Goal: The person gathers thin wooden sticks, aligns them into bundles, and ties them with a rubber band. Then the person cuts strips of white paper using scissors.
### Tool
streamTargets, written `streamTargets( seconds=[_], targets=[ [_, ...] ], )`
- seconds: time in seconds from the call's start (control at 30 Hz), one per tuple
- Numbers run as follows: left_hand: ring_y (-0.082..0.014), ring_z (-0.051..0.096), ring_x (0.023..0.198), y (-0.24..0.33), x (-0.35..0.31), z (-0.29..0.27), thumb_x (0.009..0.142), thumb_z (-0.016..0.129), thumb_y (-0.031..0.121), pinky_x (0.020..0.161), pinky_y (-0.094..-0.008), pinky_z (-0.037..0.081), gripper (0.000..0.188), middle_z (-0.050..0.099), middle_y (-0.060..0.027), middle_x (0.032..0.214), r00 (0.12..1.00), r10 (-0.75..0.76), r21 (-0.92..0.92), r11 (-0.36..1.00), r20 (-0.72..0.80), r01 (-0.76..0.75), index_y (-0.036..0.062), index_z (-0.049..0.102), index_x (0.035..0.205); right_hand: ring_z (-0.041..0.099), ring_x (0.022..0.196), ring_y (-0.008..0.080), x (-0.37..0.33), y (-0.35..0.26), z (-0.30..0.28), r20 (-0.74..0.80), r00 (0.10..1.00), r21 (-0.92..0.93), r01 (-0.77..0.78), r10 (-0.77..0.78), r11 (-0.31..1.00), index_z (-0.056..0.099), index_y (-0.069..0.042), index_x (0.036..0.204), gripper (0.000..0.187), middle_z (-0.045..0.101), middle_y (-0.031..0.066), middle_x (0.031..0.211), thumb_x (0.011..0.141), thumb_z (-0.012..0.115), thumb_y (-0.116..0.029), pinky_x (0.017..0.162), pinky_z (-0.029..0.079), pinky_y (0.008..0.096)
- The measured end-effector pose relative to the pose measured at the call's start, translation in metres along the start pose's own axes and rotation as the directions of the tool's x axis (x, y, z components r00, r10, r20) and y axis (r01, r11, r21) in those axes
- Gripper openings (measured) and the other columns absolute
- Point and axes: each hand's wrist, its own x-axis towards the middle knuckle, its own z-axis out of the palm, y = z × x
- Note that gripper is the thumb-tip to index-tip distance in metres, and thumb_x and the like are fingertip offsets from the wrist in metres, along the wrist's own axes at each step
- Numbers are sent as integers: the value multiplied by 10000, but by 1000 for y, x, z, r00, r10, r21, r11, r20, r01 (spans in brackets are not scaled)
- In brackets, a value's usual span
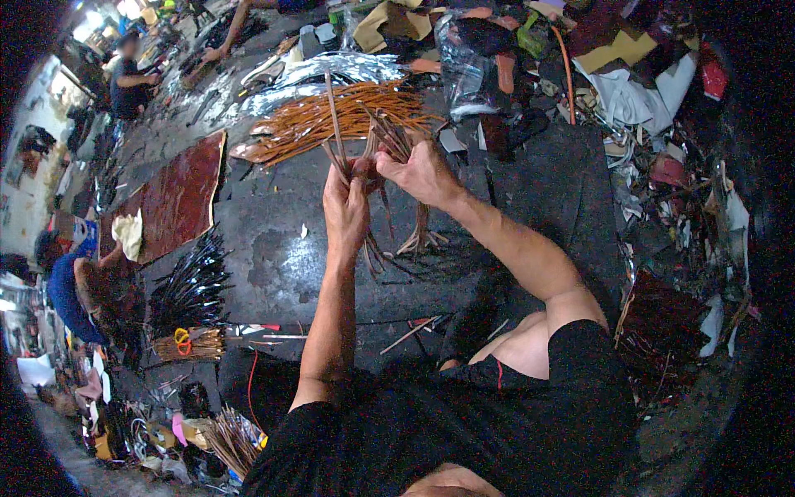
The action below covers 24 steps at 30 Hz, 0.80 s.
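Leftmost, a dark-red, flat rectangular sheet (178, 195); nearer the person, a fanned heap of glossy black strips (189, 286). Then a pile of thin orange-brown strips (310, 124) on the worn dark surface (269, 215), beyond the hands. Left hand (346, 190): grip clamped on thin, flat brown strips (334, 116), held over the surface. Right hand (416, 172), just beside: grip closed around a bunch of similar brown strips (392, 137).

The held strips (395, 141) are dull brown. Beyond them, one pile of strips (286, 132) is orange-brown, another (319, 70) shiny silver; a bundle (190, 286) at left is glossy black. The sheet (178, 195) is dark red, the cloth (127, 235) cream, the work mat (265, 286) blotchy dark grey, the shirt (447, 422) black.
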Motion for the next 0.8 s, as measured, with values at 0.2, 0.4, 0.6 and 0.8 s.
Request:
streamTargets(
  seconds=[0.2, 0.4, 0.6, 0.8],
  targets=[
    [-125, 577, 727, 8, 0, 1, 932, 476, 190, 657, -269, 477, 196, 603, -70, 827, 1000, 27, 65, 998, -12, -26, 1, 526, 943, 465, 642, 77, -2, -7, -1, 8, 1000, 108, 7, -8, 994, 523, -7, 784, 111, 513, -20, 691, 776, 598, -88, 603, 427, 252],
    [-60, 458, 610, 1, 2, 9, 924, 490, 175, 525, -220, 378, 160, 520, 4, 712, 997, 55, -28, 998, -57, -56, 20, 529, 932, 479, 663, 67, 1, 19, 2, 120, 991, 99, 54, -66, 994, 560, -21, 837, 115, 541, -15, 728, 795, 596, -121, 599, 418, 252],
    [-40, 413, 584, -1, 1, 4, 922, 501, 192, 495, -208, 337, 177, 470, 27, 659, 996, -79, 16, 997, 40, 79, 22, 527, 884, 505, 675, 73, 7, 15, -1, -161, 985, 86, 75, -60, 994, 584, -26, 827, 214, 568, -1, 718, 830, 614, -238, 599, 424, 259],
    [-35, 393, 545, 10, -4, 9, 927, 492, 223, 478, -200, 334, 203, 483, 26, 654, 991, -130, -85, 988, -32, 127, 45, 515, 833, 504, 642, 70, -3, 3, 1, -151, 989, 134, 18, 2, 991, 580, -28, 810, 202, 563, -6, 694, 829, 620, -225, 575, 424, 256]
  ],
)
